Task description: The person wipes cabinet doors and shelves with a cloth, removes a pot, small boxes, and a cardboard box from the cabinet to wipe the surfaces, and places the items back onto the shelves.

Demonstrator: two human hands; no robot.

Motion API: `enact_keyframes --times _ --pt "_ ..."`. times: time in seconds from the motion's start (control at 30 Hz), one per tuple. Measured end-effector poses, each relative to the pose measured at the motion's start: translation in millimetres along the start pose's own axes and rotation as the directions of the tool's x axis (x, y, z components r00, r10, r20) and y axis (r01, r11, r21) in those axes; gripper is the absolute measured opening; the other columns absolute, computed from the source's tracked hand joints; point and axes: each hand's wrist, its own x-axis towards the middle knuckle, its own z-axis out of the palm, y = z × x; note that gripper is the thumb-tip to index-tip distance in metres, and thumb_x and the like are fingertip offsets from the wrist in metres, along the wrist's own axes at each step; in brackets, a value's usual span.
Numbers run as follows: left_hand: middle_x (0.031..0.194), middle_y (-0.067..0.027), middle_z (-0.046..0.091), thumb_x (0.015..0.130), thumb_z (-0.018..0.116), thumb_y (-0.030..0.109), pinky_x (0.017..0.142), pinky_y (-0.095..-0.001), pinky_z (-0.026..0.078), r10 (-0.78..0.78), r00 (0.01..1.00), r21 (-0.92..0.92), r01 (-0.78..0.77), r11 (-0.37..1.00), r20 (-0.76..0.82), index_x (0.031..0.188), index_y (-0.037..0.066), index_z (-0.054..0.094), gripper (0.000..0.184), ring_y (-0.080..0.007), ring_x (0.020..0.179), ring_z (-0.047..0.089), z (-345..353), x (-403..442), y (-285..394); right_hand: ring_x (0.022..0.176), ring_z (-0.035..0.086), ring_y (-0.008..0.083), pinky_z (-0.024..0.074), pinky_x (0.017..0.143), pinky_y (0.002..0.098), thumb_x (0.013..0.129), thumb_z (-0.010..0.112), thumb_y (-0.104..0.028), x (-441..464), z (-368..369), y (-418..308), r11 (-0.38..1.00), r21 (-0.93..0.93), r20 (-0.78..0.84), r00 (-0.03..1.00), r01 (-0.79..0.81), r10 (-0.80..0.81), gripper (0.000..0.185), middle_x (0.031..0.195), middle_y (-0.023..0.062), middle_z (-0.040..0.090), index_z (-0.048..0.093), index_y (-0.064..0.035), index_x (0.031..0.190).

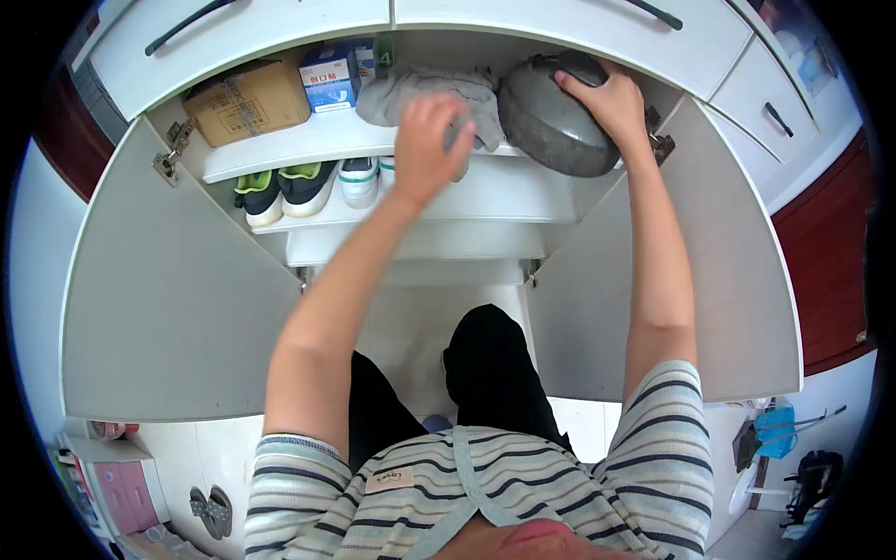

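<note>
On the right of the cabinet's upper shelf sits a dark grey, rounded helmet (558,121), tilted and jutting past the shelf edge. My right hand (611,105) grips its upper right side, thumb over the shell and the other fingers mostly hidden behind. In front of the shelf's middle, my left hand (431,140) is closed, slightly blurred, with a bit of grey cloth (460,149) showing at its fingers. Behind it a crumpled light grey fabric (401,91) lies on the shelf, beside the helmet.
A brown cardboard box (245,101) and a blue-white box (329,78) stand at the shelf's left. Dark sneakers (306,189) and white shoes (358,182) are below. Open cabinet doors, left (168,299) and right (672,280), flank my arms. Slippers (213,511) lie on the floor.
</note>
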Motion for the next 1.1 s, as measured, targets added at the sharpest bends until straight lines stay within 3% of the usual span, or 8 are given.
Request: enact_keyframes --times 0.07,0.17,0.23,0.4,0.47,1.0,1.07,1.1 --pt "0.098 -0.0081 0.059 0.087 0.057 0.021 0.091 -0.0392 0.04 -0.211 0.972 -0.262 0.231 0.937 0.099 0.093 0.004 0.056 0.018 -0.0246 0.105 0.051 1.7 -34.0 38.6 0.105 0.057 0.0337 0.0427 0.09 0.0387 0.063 0.069 -0.056 -7.5 -4.1 -3.1 0.999 0.021 0.027 0.999 -0.03 0.029 0.075 0.109 0.021 0.061 0.059 -0.0042 0.116" --pt "0.114 -0.0089 0.056 0.092 0.05 0.033 0.098 -0.0401 0.038 -0.441 0.726 -0.686 0.67 0.284 0.527 0.113 0.006 0.053 0.034 -0.0246 0.115 0.047 34.0 -66.0 59.6 0.1 0.053 0.0345 0.0423 0.089 0.0383 0.063 0.073 -0.048 -29.6 -4.0 -10.3 0.99 -0.116 -0.197 0.976 0.075 -0.097 0.067 0.102 0.0184 0.061 0.061 -0.0034 0.111" --pt "0.135 -0.0093 0.043 0.095 0.037 0.045 0.105 -0.0435 0.032 -0.25 0.406 -0.416 0.397 -0.818 0.879 0.134 0.01 0.037 0.053 -0.0263 0.126 0.038 43.2 -63.1 64.8 0.099 0.052 0.0334 0.0421 0.088 0.0386 0.062 0.075 -0.044 -55.4 -10.9 -23.9 0.986 -0.1 -0.215 0.965 0.13 -0.149 0.066 0.103 0.0179 0.06 0.06 -0.0033 0.112" --pt "0.144 -0.0087 0.03 0.093 0.03 0.054 0.11 -0.0463 0.023 -0.166 0.698 -0.478 0.28 -0.833 0.697 0.141 0.008 0.026 0.067 -0.0268 0.132 0.029 52.5 -81.8 88.1 0.097 0.05 0.0322 0.0416 0.086 0.0409 0.057 0.08 -0.029 -136.0 -32.9 -56.1 0.961 -0.036 -0.199 0.941 0.273 -0.274 0.069 0.105 0.0164 0.056 0.056 -0.0044 0.117" --pt "0.144 -0.0086 0.031 0.095 0.032 0.044 0.11 -0.0438 0.023 -0.3 0.759 -0.768 0.381 -0.514 0.578 0.141 0.008 0.026 0.058 -0.0263 0.132 0.03 48.1 -105.5 101.8 0.097 0.048 0.033 0.0418 0.085 0.0417 0.056 0.08 -0.028 -169.9 -38.5 -71.9 0.964 -0.002 -0.079 0.961 0.265 -0.265 0.072 0.105 0.0169 0.054 0.054 -0.0061 0.12" --pt "0.142 -0.0092 0.034 0.096 0.035 0.039 0.107 -0.0376 0.031 -0.548 0.453 -0.676 0.185 -0.714 0.703 0.141 0.011 0.027 0.053 -0.0219 0.129 0.035 -92.8 -254.8 90.3 0.116 0.042 0.0351 0.0327 0.097 0.0427 0.065 0.073 -0.048 -219.9 -13.1 -153.1 0.834 0.453 0.594 0.591 0.315 -0.545 0.089 0.136 0.0179 0.038 0.037 -0.0079 0.136" --pt "0.137 -0.0096 0.041 0.096 0.038 0.036 0.106 -0.0373 0.034 -0.698 0.486 -0.72 0.691 -0.06 0.525 0.138 0.01 0.032 0.05 -0.0217 0.125 0.041 -97.9 -279.9 80.0 0.121 0.04 0.036 0.029 0.1 0.0458 0.071 0.067 -0.05 -185.8 -4.7 -142.1 0.834 0.367 0.481 0.684 0.411 -0.549 0.083 0.134 0.0216 0.039 0.037 -0.0104 0.137" --pt "0.133 -0.0095 0.046 0.096 0.04 0.035 0.104 -0.0371 0.037 -0.695 0.437 -0.813 0.418 -0.405 0.571 0.135 0.009 0.036 0.047 -0.0215 0.121 0.045 -106.9 -274.6 82.5 0.122 0.039 0.0358 0.0279 0.101 0.0467 0.072 0.067 -0.049 -162.9 8.9 -135.5 0.827 0.236 0.383 0.733 0.51 -0.562 0.079 0.135 0.0209 0.038 0.04 -0.0102 0.135"
